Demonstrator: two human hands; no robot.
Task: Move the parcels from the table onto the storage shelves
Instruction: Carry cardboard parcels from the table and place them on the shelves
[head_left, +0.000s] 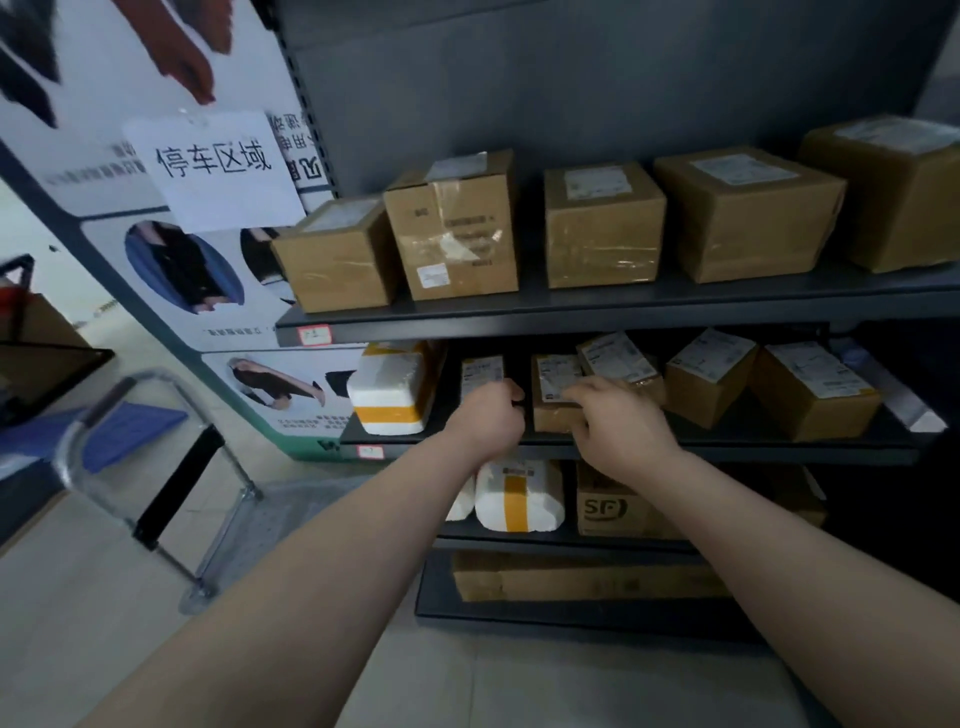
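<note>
Both my hands reach into the middle shelf (753, 448) of a dark metal rack. My left hand (485, 418) is curled around the right edge of a black parcel (482, 371) with a white label, which stands upright on that shelf. Just to the right, my right hand (615, 423) grips a small brown box (553, 387) with a white label, fingers over its top and thumb on its front. A white foam box (387, 400) with yellow tape sits to the left of the black parcel.
Several brown cartons (602, 223) line the upper shelf (623, 310). More labelled boxes (810, 389) fill the middle shelf's right side. Below are another foam box (519, 496), an SF carton (608, 506) and a flat carton (571, 577). A metal trolley handle (156, 467) stands at left.
</note>
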